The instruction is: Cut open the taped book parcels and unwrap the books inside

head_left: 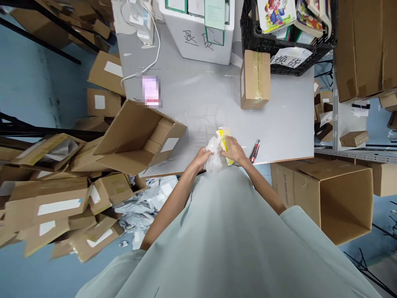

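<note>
Both hands in work at the near edge of the counter (204,95), directly in front of my grey-green garment (229,231).

Left: my left fingers (205,155) are pinched together on a white plastic bag (214,164), semi-transparent and bunched up. Right: my right fingers (233,146) are closed on a yellow-and-white packet (222,133), thumb bent across its face; its upper end sticks out beyond my grip. Bag and packet meet between my two hands, bag to the left, packet to the right. Whether the packet sits partly inside the bag: cannot tell. Contents not legible.

Just right of my right wrist, a red-and-black cutter (254,151) lies slantwise on the counter.

Farther back, a taped brown box (249,89) stands near the front of a black crate (248,39), which holds picture-covered books (276,14) and bears a handwritten paper sign (290,57). To the left of the crate, a white bin (192,54) with dark handwriting holds green-edged items. Far left: power strip (144,29) with a white cord; nearer, a pink item, blurred.

Left edge of counter: open carton (127,128), flaps spread, white label on its side. Floor to the left: heaped cartons (62,194) beside crumpled sheets (145,207). Right, below counter level: large carton (294,188), mouth open.
</note>
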Motion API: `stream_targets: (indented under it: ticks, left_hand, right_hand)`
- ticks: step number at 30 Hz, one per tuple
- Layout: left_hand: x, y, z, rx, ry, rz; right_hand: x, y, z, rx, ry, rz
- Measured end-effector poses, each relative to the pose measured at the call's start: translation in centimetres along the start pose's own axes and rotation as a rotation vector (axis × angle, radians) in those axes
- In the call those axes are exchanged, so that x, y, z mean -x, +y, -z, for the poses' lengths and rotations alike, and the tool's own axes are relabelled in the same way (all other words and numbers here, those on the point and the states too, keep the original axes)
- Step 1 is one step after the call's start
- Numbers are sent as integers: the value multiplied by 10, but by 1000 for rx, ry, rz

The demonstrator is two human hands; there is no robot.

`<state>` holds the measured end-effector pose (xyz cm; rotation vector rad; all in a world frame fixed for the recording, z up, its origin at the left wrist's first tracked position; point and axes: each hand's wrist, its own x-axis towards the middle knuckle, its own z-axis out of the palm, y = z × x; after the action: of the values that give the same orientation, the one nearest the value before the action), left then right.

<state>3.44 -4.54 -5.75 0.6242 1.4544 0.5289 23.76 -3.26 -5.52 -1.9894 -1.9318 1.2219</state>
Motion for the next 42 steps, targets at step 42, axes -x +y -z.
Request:
stream_targets:
  ticks: [42]
  left_hand:
    - [143, 76, 207, -353, 617, -936]
  right_hand:
    - [-11, -310, -33, -858, -244, 472]
